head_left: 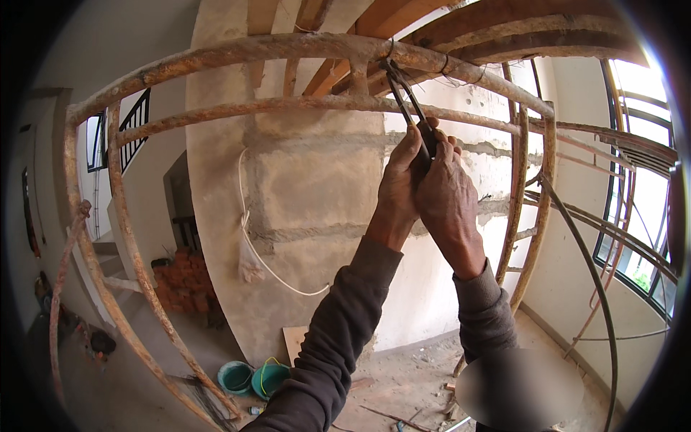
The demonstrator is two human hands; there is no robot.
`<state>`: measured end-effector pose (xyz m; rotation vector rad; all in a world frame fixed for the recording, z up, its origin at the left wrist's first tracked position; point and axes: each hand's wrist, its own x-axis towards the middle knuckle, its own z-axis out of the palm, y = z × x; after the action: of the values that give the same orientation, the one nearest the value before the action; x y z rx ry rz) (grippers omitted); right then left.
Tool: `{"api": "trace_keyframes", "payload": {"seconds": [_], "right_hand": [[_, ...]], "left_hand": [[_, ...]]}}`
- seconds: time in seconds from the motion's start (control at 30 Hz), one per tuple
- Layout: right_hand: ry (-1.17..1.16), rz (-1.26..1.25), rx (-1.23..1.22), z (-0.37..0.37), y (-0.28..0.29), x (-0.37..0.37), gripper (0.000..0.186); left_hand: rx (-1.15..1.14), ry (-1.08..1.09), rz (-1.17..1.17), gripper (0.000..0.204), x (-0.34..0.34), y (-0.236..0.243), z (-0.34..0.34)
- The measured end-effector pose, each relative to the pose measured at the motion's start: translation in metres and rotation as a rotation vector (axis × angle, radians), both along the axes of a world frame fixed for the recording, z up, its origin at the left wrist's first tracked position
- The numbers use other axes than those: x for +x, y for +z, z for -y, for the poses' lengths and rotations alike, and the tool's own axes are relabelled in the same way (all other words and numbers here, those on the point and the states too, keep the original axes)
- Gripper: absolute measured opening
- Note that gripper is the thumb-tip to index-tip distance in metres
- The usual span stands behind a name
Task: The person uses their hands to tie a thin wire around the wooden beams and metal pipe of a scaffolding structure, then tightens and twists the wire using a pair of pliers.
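Observation:
Both hands are raised to a pair of long dark pincers [403, 98], whose jaws touch dark tie wire [391, 49] looped round the top tube [194, 57] of a rusty metal scaffold frame. My left hand [397, 183] is closed on the handles, thumb pointing up. My right hand [448, 201] is closed on them too, just right of the left, its fingers curled at the upper part of the grip. The hands partly hide the handles. A lower tube [302, 103] runs behind the pincers.
Wooden beams [504, 21] cross overhead. A patched wall [309, 187] with a hanging white cable stands ahead. Scaffold legs [126, 216] frame both sides, with a dark bent rod [590, 259] at right. Teal buckets [235, 376], rubble [425, 360] and bricks [183, 288] lie below.

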<state>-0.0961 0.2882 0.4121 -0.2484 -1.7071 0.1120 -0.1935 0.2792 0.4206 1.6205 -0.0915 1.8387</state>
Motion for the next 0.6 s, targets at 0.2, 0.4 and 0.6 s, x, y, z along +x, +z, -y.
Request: {"api": "trace_keyframes", "payload": {"seconds": [0.2,0.4,0.6], "right_hand": [[0.149,0.017,-0.084,0.000,-0.002,-0.004,0.040],[0.356,0.116,-0.132,-0.011,0.009,0.008,0.040],[0.620,0.231,-0.236,-0.014,0.017,0.020,0.029]], "left_hand": [[-0.052,0.154,0.019,0.038,-0.004,0.000,0.013],[-0.182,0.496,0.032,0.030,0.004,0.010,0.028],[-0.227,0.693,-0.025,0.029,0.009,0.021,0.042]]}}
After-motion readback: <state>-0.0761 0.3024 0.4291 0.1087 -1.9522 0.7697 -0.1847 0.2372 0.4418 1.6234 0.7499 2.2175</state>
